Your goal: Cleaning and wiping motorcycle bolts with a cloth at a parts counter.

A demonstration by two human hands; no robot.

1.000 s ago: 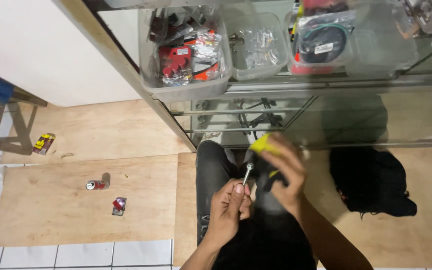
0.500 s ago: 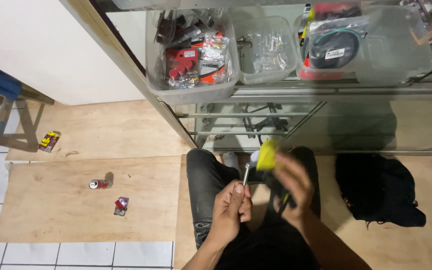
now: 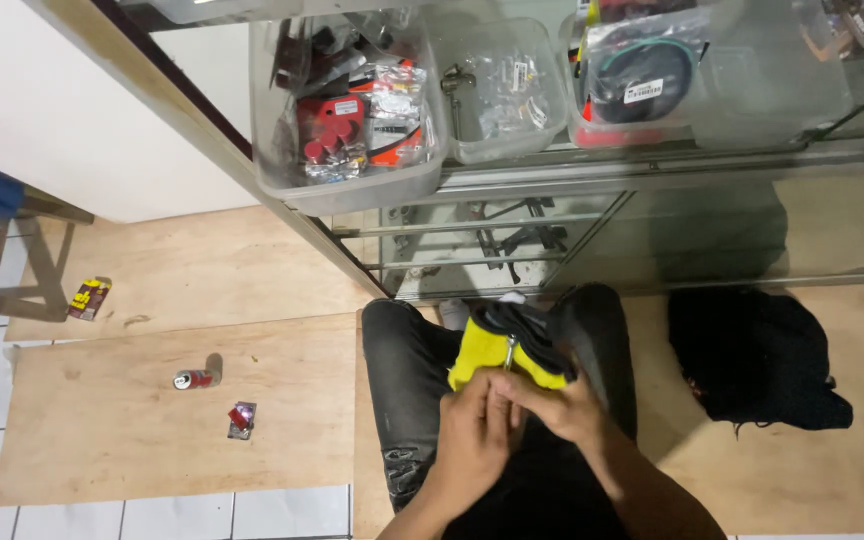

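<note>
Seen from above, a seated person in dark trousers works over their lap. Both hands meet on a yellow and black tool (image 3: 507,352): the left hand (image 3: 474,432) is curled closed around its lower end, and the right hand (image 3: 564,410) is closed on its side, fingertips pinching a small metal part. Clear plastic bins (image 3: 350,190) of hardware sit on a glass shelf above. A small can (image 3: 193,379) lies on the plywood floor.

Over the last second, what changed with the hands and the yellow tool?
The right hand came down to meet the left hand; both now pinch the metal shaft under the yellow-and-black tool, lowered to the lap. The can and black bag stayed put.
</note>
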